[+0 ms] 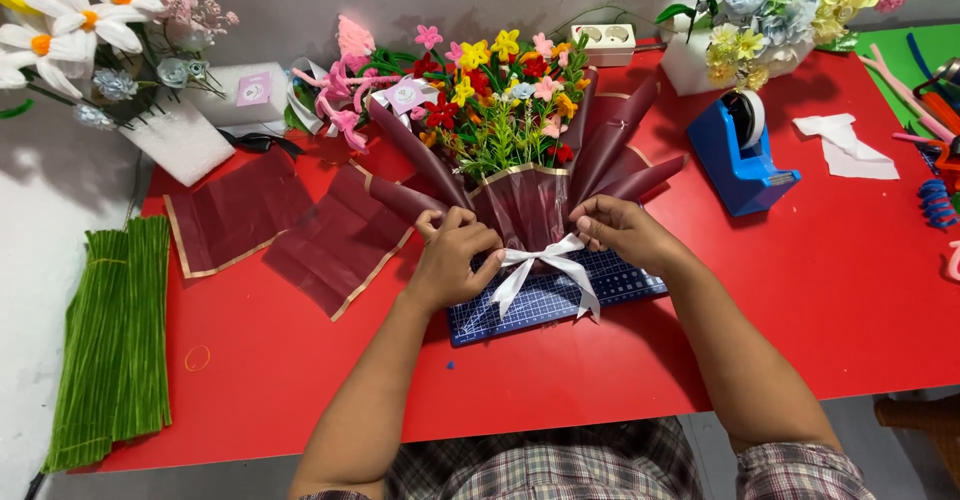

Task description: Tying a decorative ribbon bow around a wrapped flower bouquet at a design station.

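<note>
Both hands grip the bouquet's maroon wrap: the left hand (452,260) pinches its left side, the right hand (622,232) its right. The bouquet (510,125) lies between them on the blue cutting mat (620,288), mid-table (860,290), its white ribbon bow (545,265) just below the fingers.

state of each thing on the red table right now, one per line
bouquet: lying on the cutting mat, wrapped in maroon paper
white ribbon: tied in a bow around the bouquet neck
left hand: pinching the wrap beside the bow
right hand: pinching the wrap at the bow's other side
loose maroon sheets: unfolded, flat
tape dispenser: upright, roll loaded
green stems: bundled, flat
</note>
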